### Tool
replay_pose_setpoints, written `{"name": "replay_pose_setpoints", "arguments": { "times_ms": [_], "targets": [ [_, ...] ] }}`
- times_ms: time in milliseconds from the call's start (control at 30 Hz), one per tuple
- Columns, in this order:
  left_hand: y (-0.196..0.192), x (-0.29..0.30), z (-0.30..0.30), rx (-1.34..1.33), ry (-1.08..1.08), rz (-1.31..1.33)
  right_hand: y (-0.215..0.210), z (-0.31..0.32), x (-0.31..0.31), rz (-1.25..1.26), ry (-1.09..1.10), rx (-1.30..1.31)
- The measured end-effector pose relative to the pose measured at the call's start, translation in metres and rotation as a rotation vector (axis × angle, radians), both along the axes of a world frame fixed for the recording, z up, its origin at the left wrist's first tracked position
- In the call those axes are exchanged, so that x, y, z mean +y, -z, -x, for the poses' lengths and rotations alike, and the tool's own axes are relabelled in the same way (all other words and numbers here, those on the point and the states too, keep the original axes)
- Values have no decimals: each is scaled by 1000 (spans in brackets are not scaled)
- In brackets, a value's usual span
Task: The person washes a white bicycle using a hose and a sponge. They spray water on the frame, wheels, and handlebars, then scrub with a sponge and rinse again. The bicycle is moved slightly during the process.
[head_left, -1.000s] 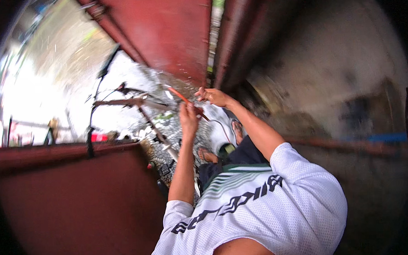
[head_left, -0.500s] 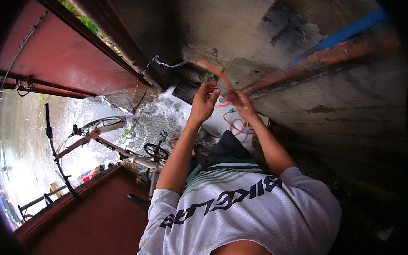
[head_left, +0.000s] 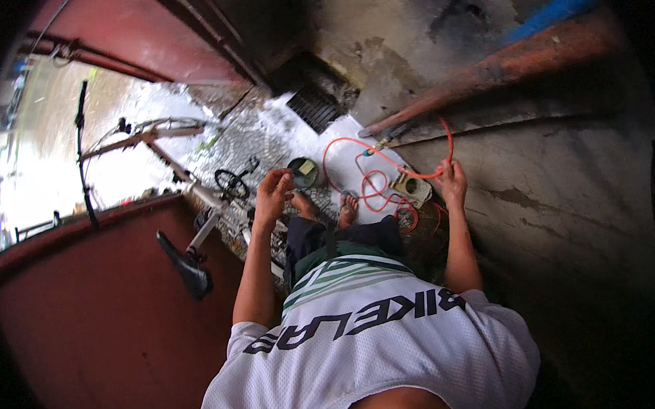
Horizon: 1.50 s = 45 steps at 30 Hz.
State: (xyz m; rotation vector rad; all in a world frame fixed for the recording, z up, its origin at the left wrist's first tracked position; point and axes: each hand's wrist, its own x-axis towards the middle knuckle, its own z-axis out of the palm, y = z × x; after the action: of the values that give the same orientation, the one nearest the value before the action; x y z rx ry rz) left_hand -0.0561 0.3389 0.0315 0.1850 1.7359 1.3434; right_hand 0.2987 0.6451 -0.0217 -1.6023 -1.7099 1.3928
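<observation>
My right hand point(head_left: 452, 178) is closed around a thin orange hose point(head_left: 450, 142), which arcs up toward the orange beam and loops back over the floor. My left hand point(head_left: 271, 196) is raised apart from it, fingers curled together beside a dark bucket point(head_left: 298, 179); whatever they may hold is hidden. A yellowish block point(head_left: 307, 166) shows in the bucket. On the hose's line sits a teal connector point(head_left: 370, 151), close to a dark fitting with a brass-coloured part point(head_left: 384, 140). Hose coils lie around a pale greenish device point(head_left: 416, 189) by my feet.
A bicycle point(head_left: 170, 159) with a black saddle point(head_left: 187, 269) stands at left beside a dark red panel point(head_left: 105, 309). A floor grate point(head_left: 314, 107) lies ahead. The orange beam point(head_left: 497, 64) slants along the right wall, under a blue strip point(head_left: 556, 9). White wet patches cover the floor.
My hands have moved apart from being close together, left hand leftward and right hand rightward with the hose. The view has shifted, bringing the bucket and my feet into sight.
</observation>
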Motion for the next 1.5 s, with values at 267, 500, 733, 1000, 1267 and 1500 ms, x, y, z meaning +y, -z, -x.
{"name": "replay_pose_setpoints", "arguments": {
  "times_ms": [267, 500, 733, 1000, 1267, 1500],
  "targets": [
    [-8, -102, -18, 89, -208, 109, 33, 90, 46, 3, -84, -144],
    [-9, -182, -70, -6, -372, 284, 94, 102, 50, 156, -80, -399],
    [-20, -216, -86, 127, -382, 400, 137, 109, 55, 123, -71, -494],
    [-37, -313, -95, -5, -1167, 363, 111, 217, -43, -73, -1199, -728],
    [-13, -318, -37, -169, -1612, -21, -139, 573, -158, -702, -1352, 13],
    [13, -318, -13, -154, -1837, -175, -196, 678, -193, -723, -1389, 157]
  ]
}}
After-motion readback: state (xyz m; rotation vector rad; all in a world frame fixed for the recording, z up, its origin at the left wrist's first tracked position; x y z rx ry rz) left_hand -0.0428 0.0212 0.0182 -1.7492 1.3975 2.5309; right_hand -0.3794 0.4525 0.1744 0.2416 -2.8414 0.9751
